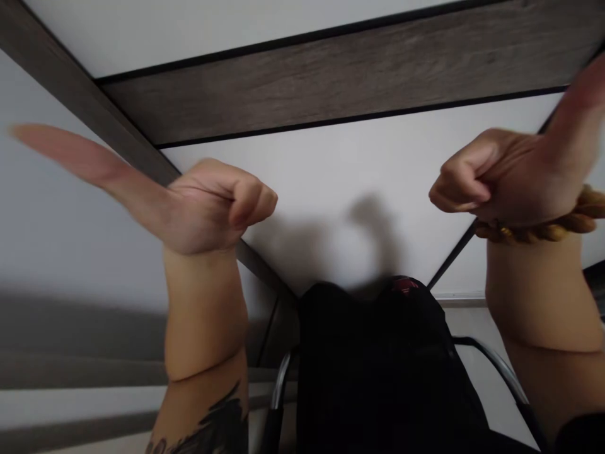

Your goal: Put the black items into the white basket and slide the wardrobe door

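Observation:
My left hand (208, 205) is raised at the left, its fingers curled into a fist and its thumb stretched out toward the left edge. Nothing shows inside the curled fingers. On the other side, my right hand (515, 170) makes a similar fist, with the thumb pointing up and right, partly cut off by the frame edge. It holds nothing that I can see. A bracelet of brown beads (558, 228) circles my right wrist. Both hands are in the air, well apart from each other, in front of a white panel (340, 164).
A dark wood-grain band (331, 75) with black edges crosses above the white panel. Below are my legs in black clothing (378, 366), between the chair's metal armrests, left (280, 378) and right (501, 366). A pale wall (70, 221) stands at the left.

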